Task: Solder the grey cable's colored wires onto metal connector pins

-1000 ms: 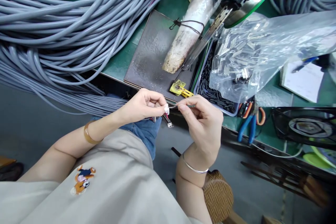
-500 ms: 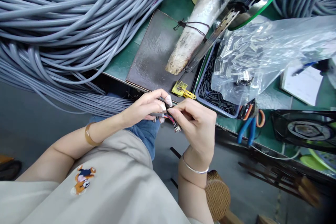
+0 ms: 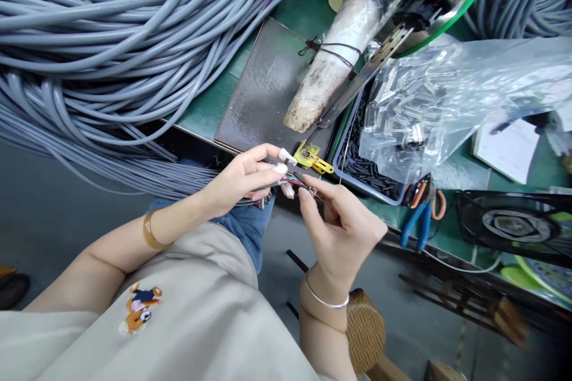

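Observation:
My left hand (image 3: 250, 175) is closed around the end of a grey cable, with white covers on some fingertips. Thin coloured wires (image 3: 292, 181) come out of that end, running to a small metal connector (image 3: 311, 190). The thumb and forefinger of my right hand (image 3: 337, 217) pinch at the connector, partly hiding it. A short dark piece shows by the right forefinger's tip; what it is I cannot make out. More connectors (image 3: 263, 201) hang below my left hand. Just beyond my fingers, a yellow clip-like tool (image 3: 319, 162) lies on a dark board (image 3: 254, 89).
Grey cable coils (image 3: 134, 41) fill the left side. A wrapped white rod (image 3: 322, 77) slants over the board. To the right are a blue tray (image 3: 393, 197) of small black tubes, a plastic bag (image 3: 415, 95) of clear parts, blue-handled pliers (image 3: 417, 223) and a fan (image 3: 518, 223).
My right hand has shifted slightly right and opened a gap from my left fingertips, so the coloured wires now show between the hands. The left hand has barely moved.

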Motion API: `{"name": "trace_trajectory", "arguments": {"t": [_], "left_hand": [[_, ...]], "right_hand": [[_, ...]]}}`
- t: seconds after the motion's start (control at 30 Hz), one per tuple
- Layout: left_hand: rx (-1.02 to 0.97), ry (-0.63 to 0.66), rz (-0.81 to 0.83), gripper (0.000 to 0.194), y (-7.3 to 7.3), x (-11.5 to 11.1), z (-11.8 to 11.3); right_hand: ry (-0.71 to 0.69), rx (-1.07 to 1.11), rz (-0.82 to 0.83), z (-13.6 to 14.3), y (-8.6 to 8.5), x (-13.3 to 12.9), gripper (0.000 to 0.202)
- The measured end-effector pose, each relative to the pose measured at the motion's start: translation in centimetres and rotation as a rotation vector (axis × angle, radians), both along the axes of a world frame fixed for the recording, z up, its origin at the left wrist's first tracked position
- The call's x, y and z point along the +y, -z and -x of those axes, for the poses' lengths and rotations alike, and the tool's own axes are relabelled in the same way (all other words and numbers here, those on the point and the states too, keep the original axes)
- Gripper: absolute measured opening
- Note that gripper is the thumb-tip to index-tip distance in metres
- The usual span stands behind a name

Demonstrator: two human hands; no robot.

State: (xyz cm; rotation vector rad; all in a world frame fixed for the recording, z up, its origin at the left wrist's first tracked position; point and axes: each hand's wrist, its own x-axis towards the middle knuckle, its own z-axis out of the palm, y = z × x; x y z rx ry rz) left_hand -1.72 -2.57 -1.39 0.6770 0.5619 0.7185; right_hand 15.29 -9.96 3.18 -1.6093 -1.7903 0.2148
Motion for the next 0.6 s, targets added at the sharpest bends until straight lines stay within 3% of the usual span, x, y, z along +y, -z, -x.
{"name": "trace_trajectory", "arguments": {"t": [0.23,0.4,0.6], "left_hand": [[0.028,0.002,-0.104,0.035,-0.2,0.0,0.2],[0.234,-0.104,-0.334,0.021,-1.2,0.0,0.1],[0.347,-0.193,-0.437,0.01,-1.5,0.2,0.0]], "right_hand": [[0.082,0.142,0.038,-0.4,2.2,0.0,0.025],[0.053,0.05,-0.153,-0.5,3.3,0.5,0.031],[-0.048,-0.032,-0.209,-1.4,2.7,0.8,0.038]]}}
